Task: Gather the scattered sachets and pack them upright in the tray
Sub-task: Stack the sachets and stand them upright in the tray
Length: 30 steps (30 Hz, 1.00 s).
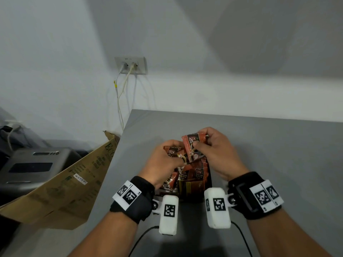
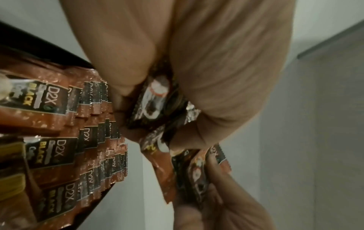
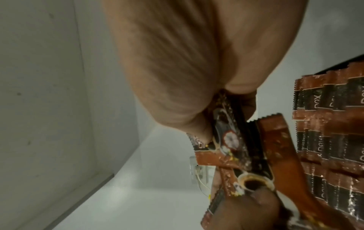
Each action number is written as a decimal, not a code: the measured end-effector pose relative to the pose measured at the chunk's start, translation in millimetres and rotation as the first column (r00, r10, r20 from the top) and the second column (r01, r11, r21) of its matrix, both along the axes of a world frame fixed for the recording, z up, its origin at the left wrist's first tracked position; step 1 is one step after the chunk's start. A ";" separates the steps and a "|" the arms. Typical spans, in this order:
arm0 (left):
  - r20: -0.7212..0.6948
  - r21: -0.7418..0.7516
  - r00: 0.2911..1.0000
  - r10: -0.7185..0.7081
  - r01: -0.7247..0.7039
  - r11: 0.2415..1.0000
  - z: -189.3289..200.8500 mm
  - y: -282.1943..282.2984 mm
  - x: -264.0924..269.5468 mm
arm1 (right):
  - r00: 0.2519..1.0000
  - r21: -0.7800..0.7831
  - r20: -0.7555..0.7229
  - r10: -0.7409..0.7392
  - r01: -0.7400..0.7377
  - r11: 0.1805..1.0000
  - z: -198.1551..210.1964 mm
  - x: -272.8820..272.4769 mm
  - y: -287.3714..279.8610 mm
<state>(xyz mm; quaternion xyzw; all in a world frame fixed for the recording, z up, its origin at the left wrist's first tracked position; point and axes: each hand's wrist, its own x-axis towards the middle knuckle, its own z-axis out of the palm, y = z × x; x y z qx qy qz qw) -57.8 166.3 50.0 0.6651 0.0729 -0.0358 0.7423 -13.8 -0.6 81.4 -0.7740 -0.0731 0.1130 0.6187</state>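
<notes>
Two hands hold coffee sachets over a packed black tray [image 1: 209,175] on a grey table [image 1: 278,145].
Head view: the left hand [image 1: 163,160] grips one sachet [image 1: 171,152], the right hand [image 1: 215,147] pinches another [image 1: 193,145]. Left wrist view: fingers [image 2: 128,65] curl round sachets beside upright rows [image 2: 98,140] (labelled D2X). Right wrist view: thumb and fingers clamp a sachet [image 3: 226,132].

Grey table [image 1: 278,145] against white wall [image 1: 204,43]. Wall socket plate [image 1: 131,65] with two white cables [image 1: 119,101] plugged in, hanging down. Left of table: flattened cardboard box [image 1: 74,182] leaning on table edge, grey machine [image 1: 33,166] behind it.
</notes>
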 end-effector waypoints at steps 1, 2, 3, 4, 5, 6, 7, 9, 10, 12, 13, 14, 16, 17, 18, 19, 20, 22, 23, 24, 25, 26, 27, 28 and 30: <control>-0.008 -0.004 1.000 0.015 -0.015 1.000 -0.1 -0.2 1.0 | 1.000 0.010 0.009 -0.021 0.021 1.000 -0.1 0.6 0.0; -0.026 -0.046 0.999 0.045 -0.046 0.998 0.3 0.8 1.9 | 0.999 0.054 -0.004 -0.052 0.052 0.997 -0.6 1.4 -0.9; -0.042 -0.118 0.996 0.078 -0.082 0.990 1.1 2.2 2.2 | 0.996 0.129 -0.051 -0.078 0.084 0.988 -1.8 1.2 -2.8; -0.056 -0.193 0.993 0.108 -0.117 0.974 1.8 4.0 2.2 | 0.989 0.215 -0.119 -0.083 0.107 0.971 -2.5 -0.4 -4.4; -0.066 -0.255 0.989 0.130 -0.143 0.956 0.9 5.8 2.3 | 0.980 0.283 -0.184 -0.069 0.120 0.952 -3.1 -3.0 -5.1; -0.072 -0.303 0.987 0.145 -0.160 0.940 0.9 6.2 2.1 | 0.969 0.333 -0.241 -0.046 0.127 0.935 -4.9 -5.0 -5.0; -0.069 -0.335 0.985 0.155 -0.169 0.927 1.5 5.0 1.9 | 0.959 0.368 -0.282 -0.021 0.128 0.921 -7.4 -7.0 -3.4; -0.050 -0.355 0.988 0.149 -0.157 0.922 4.8 -2.1 2.2 | 0.951 0.404 -0.308 -0.008 0.138 0.904 -12.9 -10.0 3.6; -0.045 -0.360 0.991 0.129 -0.136 0.923 5.7 -6.5 2.4 | 0.954 0.404 -0.300 -0.016 0.143 0.903 -15.1 -10.1 7.1; -0.060 -0.408 0.993 0.097 -0.113 0.906 5.8 -10.7 2.3 | 0.961 0.389 -0.271 -0.055 0.162 0.907 -15.9 -9.2 11.7; -0.093 -0.451 0.992 0.083 -0.117 0.885 6.3 -9.8 1.3 | 0.962 0.380 -0.262 -0.079 0.178 0.908 -15.7 -8.3 11.6; -0.135 -0.495 0.988 0.072 -0.131 0.859 5.5 -7.6 0.4 | 0.960 0.373 -0.264 -0.095 0.193 0.908 -15.6 -7.1 9.9; -0.185 -0.564 0.981 0.060 -0.156 0.811 2.5 -1.7 -2.2 | 0.950 0.365 -0.296 -0.103 0.212 0.906 -15.8 -3.7 3.6; -0.187 -0.571 0.980 0.060 -0.159 0.805 2.0 0.7 -2.9 | 0.943 0.372 -0.319 -0.095 0.217 0.902 -15.6 -2.6 0.3; -0.175 -0.558 0.983 0.063 -0.152 0.816 2.1 2.1 -2.9 | 0.937 0.381 -0.340 -0.081 0.216 0.899 -15.9 -1.8 -2.0; -0.163 -0.518 0.983 0.082 -0.156 0.841 1.9 2.5 -2.5 | 0.934 0.389 -0.352 -0.064 0.208 0.898 -16.3 -1.6 -3.3; -0.145 -0.478 0.984 0.100 -0.158 0.864 2.0 1.9 -2.0 | 0.935 0.387 -0.352 -0.048 0.192 0.902 -15.4 -3.0 -3.5; -0.111 -0.437 0.986 0.125 -0.162 0.885 0.6 0.0 -0.5 | 0.941 0.372 -0.338 -0.021 0.154 0.915 -16.6 -6.4 -1.5; -0.090 -0.416 0.986 0.138 -0.163 0.895 -0.5 -0.6 0.7 | 0.943 0.362 -0.332 -0.008 0.135 0.922 -18.4 -7.9 0.7; -0.069 -0.387 0.986 0.151 -0.166 0.907 -0.9 -1.3 1.6 | 0.944 0.346 -0.329 0.002 0.119 0.931 -20.5 -9.7 3.0; -0.050 -0.355 0.986 0.160 -0.168 0.920 -1.3 -2.2 2.0 | 0.944 0.332 -0.329 0.011 0.105 0.938 -22.2 -11.2 5.1; -0.037 -0.329 0.986 0.164 -0.167 0.929 -1.7 -3.2 1.9 | 0.943 0.317 -0.333 0.020 0.092 0.944 -23.4 -12.2 6.9; -0.030 -0.307 0.986 0.164 -0.165 0.937 -2.5 -3.8 1.8 | 0.941 0.308 -0.338 0.028 0.083 0.948 -24.2 -12.8 8.0; -0.025 -0.290 0.986 0.162 -0.162 0.943 -2.4 -4.6 1.2 | 0.939 0.300 -0.342 0.032 0.077 0.951 -24.5 -13.3 9.3; -0.020 -0.256 0.986 0.168 -0.168 0.952 -5.0 -4.8 0.6 | 0.939 0.280 -0.342 0.032 0.070 0.957 -23.9 -14.0 11.3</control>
